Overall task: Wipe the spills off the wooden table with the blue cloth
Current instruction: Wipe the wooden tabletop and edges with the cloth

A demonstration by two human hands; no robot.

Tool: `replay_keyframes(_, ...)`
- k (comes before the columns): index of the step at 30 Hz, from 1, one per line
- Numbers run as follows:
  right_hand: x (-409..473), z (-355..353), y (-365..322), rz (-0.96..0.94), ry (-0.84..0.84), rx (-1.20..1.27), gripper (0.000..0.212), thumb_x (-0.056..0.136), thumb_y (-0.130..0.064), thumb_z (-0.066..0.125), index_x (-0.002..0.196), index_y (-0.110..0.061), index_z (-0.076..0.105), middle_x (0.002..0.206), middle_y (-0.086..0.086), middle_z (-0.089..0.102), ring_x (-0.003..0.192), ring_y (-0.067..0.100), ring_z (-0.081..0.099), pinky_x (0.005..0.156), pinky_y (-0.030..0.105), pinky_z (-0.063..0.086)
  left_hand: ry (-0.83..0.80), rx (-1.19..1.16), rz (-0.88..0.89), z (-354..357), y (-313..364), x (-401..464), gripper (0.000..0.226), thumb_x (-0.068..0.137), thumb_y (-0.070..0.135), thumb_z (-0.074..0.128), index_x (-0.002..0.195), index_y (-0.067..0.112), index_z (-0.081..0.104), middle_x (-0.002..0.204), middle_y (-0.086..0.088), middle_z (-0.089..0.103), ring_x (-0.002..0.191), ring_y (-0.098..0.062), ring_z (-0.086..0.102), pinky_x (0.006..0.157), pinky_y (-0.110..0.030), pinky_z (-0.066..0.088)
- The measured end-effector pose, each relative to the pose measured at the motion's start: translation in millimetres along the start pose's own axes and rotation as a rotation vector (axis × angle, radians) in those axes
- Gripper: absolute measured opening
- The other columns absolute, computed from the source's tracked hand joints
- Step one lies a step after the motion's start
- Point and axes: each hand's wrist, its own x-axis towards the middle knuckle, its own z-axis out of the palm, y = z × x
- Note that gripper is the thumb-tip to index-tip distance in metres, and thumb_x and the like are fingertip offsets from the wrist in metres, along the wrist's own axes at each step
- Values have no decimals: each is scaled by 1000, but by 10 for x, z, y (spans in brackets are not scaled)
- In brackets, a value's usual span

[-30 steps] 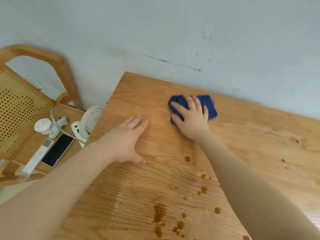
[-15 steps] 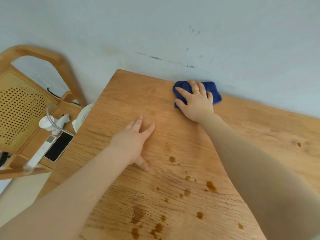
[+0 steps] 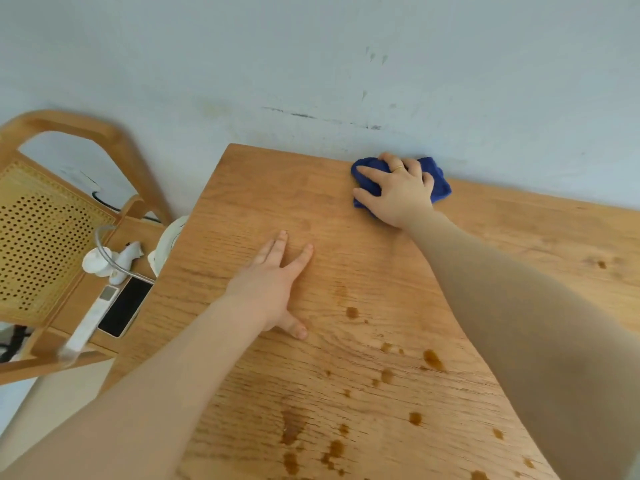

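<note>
My right hand (image 3: pixel 398 194) presses the bunched blue cloth (image 3: pixel 440 183) onto the wooden table (image 3: pixel 263 188) at its far edge, against the pale wall. A ring shows on one finger. My left hand (image 3: pixel 273 285) lies flat on the tabletop, fingers apart, holding nothing. Brown spills (image 3: pixel 433 360) dot the wood nearer to me, with a larger streak (image 3: pixel 292 427) toward the front and a small spot (image 3: pixel 602 264) at the right.
A wooden chair (image 3: pixel 41 216) with a cane back stands left of the table. On its seat lie a black phone (image 3: pixel 126 306), a white remote (image 3: pixel 91 318) and small white items (image 3: pixel 114 261). The wall (image 3: pixel 311 64) runs right behind the table.
My right hand has pushed the blue cloth farther away, up to the table's far edge by the wall. My left hand stays flat on the table.
</note>
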Motion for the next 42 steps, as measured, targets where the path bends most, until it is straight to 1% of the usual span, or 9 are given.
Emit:
replay_keyframes(5, -736, 114, -140, -189, 62, 75, 48, 87, -55, 29, 128, -43, 50, 147, -2, 35, 134, 28, 24, 107, 47, 16, -3, -9, 11, -2, 8, 6, 131, 58, 56, 78, 142, 38, -21, 149, -6, -35, 142, -22, -20, 118, -41, 10)
replay_keyframes(10, -1028, 111, -141, -307, -25, -28, 55, 85, -55, 20, 131, -40, 48, 146, 2, 36, 134, 33, 28, 107, 50, 19, -6, -22, 18, -34, 22, -28, 130, 59, 56, 77, 143, 36, -21, 149, -6, -34, 142, -22, -20, 118, -42, 10)
replay_keyframes(12, -895, 88, -110, -278, -34, -46, 54, 87, -57, 20, 134, -43, 42, 150, -1, 28, 137, 29, 20, 110, 46, 14, -7, -19, 15, -43, 22, -28, 130, 59, 56, 77, 143, 36, -21, 150, -6, -34, 142, -22, -20, 117, -43, 11)
replay_keyframes(14, -686, 103, -57, -166, -2, -27, 43, 94, -51, 31, 135, -44, 40, 152, -2, 23, 139, 26, 14, 111, 44, 11, -19, -7, 6, -52, 27, -19, 131, 58, 55, 77, 143, 36, -21, 150, -6, -33, 143, -22, -19, 116, -43, 13)
replay_keyframes(18, -359, 104, -67, 101, 82, 3, 39, 95, -44, 36, 134, -43, 41, 152, -1, 22, 139, 26, 11, 112, 47, 11, -21, -6, 10, -40, 33, 4, 131, 57, 55, 77, 142, 36, -21, 150, -5, -33, 143, -23, -18, 116, -45, 17)
replay_keyframes(20, -388, 125, -171, 151, 104, 11, 39, 95, -42, 37, 133, -40, 44, 152, 1, 23, 139, 28, 12, 112, 49, 12, -16, -9, 13, -34, 25, 3, 131, 57, 55, 77, 143, 36, -21, 150, -5, -33, 143, -23, -18, 115, -44, 17)
replay_keyframes(28, -1258, 261, -371, -162, 39, 19, 49, 85, -52, 28, 127, -41, 51, 146, 4, 37, 134, 32, 28, 105, 52, 21, 2, -30, 19, -39, 29, -3, 131, 58, 54, 78, 144, 34, -19, 151, -7, -30, 143, -23, -18, 116, -41, 13)
replay_keyframes(37, -261, 146, -40, 57, 130, 29, 37, 94, -43, 40, 131, -42, 46, 151, 0, 26, 139, 27, 15, 110, 45, 12, -4, 20, 11, -50, 44, 2, 131, 57, 55, 78, 144, 36, -18, 152, -7, -29, 144, -24, -15, 116, -43, 19)
replay_keyframes(42, -737, 170, -13, -10, 108, 34, 39, 93, -45, 39, 131, -37, 48, 151, 3, 27, 138, 30, 16, 110, 49, 16, 2, 126, -24, -130, 137, -54, 133, 56, 55, 79, 146, 31, -15, 154, -13, -20, 144, -30, -4, 113, -45, 21)
